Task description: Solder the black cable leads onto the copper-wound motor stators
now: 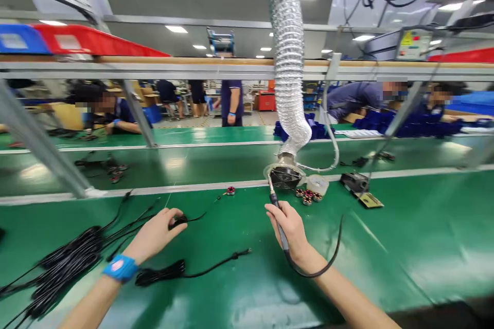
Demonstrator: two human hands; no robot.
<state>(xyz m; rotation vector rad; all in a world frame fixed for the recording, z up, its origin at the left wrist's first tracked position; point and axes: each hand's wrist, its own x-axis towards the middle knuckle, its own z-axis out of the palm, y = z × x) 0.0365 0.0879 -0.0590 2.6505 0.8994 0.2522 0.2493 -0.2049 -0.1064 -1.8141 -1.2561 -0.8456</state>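
Note:
My left hand, with a blue wristband, is closed around a coiled black cable. That cable runs right toward a small round copper-and-black part, which looks like a motor stator; whether they are joined is too small to tell. In my right hand is a soldering iron, held like a pen with its tip upward. The tip overlaps the left rim of a round black fan guard in my view; I cannot tell if they touch. Several similar round parts lie right of it.
A silver flexible duct hangs down to the fan. A bundle of black cables covers the left, and another tied cable lies in front. A soldering iron stand and a tape roll are right. People work beyond.

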